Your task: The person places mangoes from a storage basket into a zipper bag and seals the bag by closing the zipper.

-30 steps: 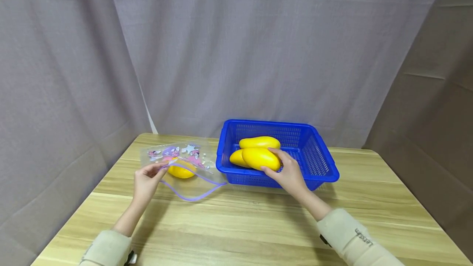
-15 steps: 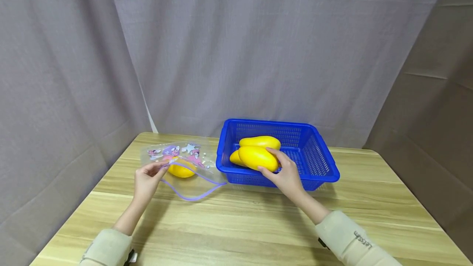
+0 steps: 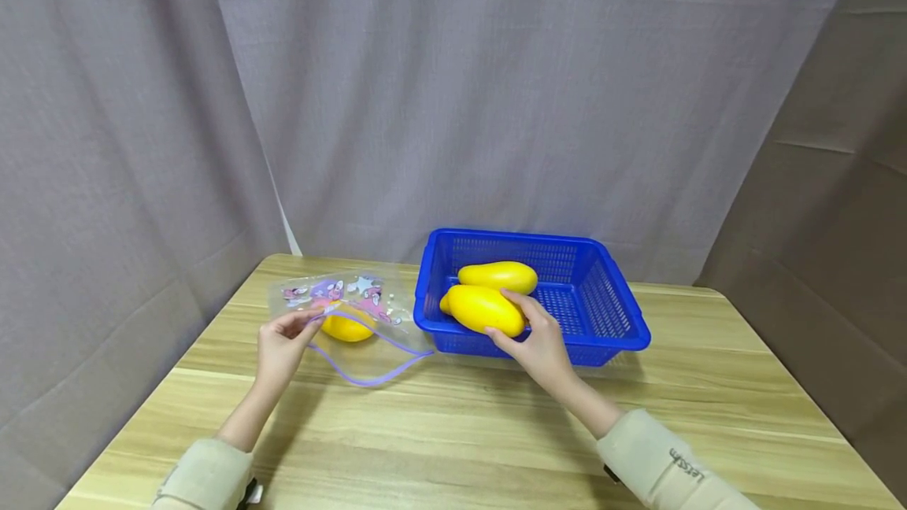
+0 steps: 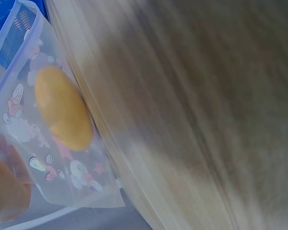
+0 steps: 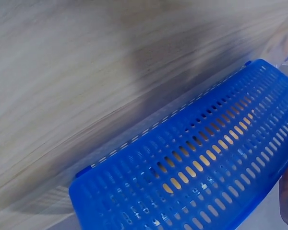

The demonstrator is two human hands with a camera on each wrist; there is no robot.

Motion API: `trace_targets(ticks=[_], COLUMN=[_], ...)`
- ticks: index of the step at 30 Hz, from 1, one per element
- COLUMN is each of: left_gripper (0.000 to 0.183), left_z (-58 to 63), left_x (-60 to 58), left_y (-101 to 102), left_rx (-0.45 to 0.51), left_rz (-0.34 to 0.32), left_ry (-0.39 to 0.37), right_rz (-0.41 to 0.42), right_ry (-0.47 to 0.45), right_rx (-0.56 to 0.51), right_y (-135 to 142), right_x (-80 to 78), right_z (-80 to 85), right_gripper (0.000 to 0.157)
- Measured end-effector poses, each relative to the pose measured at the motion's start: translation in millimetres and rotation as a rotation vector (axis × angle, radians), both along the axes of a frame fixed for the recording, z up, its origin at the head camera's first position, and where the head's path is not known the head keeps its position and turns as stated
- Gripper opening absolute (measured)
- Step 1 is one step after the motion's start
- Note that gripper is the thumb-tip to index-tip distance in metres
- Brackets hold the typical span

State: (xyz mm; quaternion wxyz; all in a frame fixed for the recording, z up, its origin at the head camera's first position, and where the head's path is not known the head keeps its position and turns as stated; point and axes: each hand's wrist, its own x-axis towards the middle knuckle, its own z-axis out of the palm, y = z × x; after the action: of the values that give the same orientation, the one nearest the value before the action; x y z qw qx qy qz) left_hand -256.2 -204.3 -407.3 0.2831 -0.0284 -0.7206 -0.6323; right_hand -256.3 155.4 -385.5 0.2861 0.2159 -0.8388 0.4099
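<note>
My left hand pinches the purple-edged mouth of a clear zip bag printed with pink cartoons. The bag's mouth gapes toward me. Inside it lies one yellow mango, seen through the plastic in the left wrist view. On the right, my right hand grips a second mango between thumb and fingers, over the near left part of a blue basket. Behind it another mango lies in the basket. A yellow tip shows at the held mango's left end; whether it is a separate mango is unclear.
The basket and bag stand side by side on a wooden table, the bag's right corner close to the basket. Grey curtains rise behind the table and along its sides. The basket's slotted wall fills much of the right wrist view.
My right hand has moved a little left and toward me with the mango, which now covers most of the yellow shape beneath it. The left hand and the bag have stayed put.
</note>
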Motion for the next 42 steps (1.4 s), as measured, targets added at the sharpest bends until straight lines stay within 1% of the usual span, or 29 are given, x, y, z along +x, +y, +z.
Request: trace_targets(ticks=[8,12,14,19,21,25,29,32,36,42], left_gripper=[0.01,0.01,0.012,0.014,0.014,0.016,0.016,0.015,0.014,0.015], left_z=[0.0,0.4,7.1,8.0,2.5,3.6,4.1,3.7,2.1,2.2], left_x=[-0.8,0.0,4.8,4.6,0.5,0.5,-0.7,-1.4,-2.5,-3.0], left_y=[0.7,0.4,2.9,3.0,0.5,0.7,0.8,1.2,2.8,5.3], left_rx=[0.002,-0.014,-0.019,-0.046,-0.056,-0.047,-0.034,-0.048,-0.048,-0.007], left_rz=[-0.002,-0.016,-0.023,-0.024,-0.023,-0.028,-0.024,-0.015,-0.023,-0.042], left_ry=[0.006,0.011,-0.001,-0.005,0.01,0.013,-0.004,-0.017,-0.009,0.009], right_rz=[0.04,0.06,0.065,0.07,0.076,0.085,0.099,0.118,0.135,0.164], right_ry=[0.003,0.01,0.021,0.047,0.051,0.069,0.085,0.089,0.089,0.082], right_rx=[-0.006,-0.006,-0.002,0.007,0.01,0.015,0.012,0.009,0.012,0.022], right_y=[-5.8,-9.7,-11.6,-15.2,-16.2,-18.2,-21.1,-23.9,-28.1,-32.7], right_x=[4.3,6.9,7.8,10.6,11.8,13.4,14.7,15.9,18.4,22.7], right_z=[-3.5,-4.9,-5.3,-4.9,-4.6,-4.5,-4.6,-4.8,-5.4,-6.0], right_gripper=[0.056,0.056,0.056,0.057,0.058,0.059,0.059,0.06,0.06,0.06])
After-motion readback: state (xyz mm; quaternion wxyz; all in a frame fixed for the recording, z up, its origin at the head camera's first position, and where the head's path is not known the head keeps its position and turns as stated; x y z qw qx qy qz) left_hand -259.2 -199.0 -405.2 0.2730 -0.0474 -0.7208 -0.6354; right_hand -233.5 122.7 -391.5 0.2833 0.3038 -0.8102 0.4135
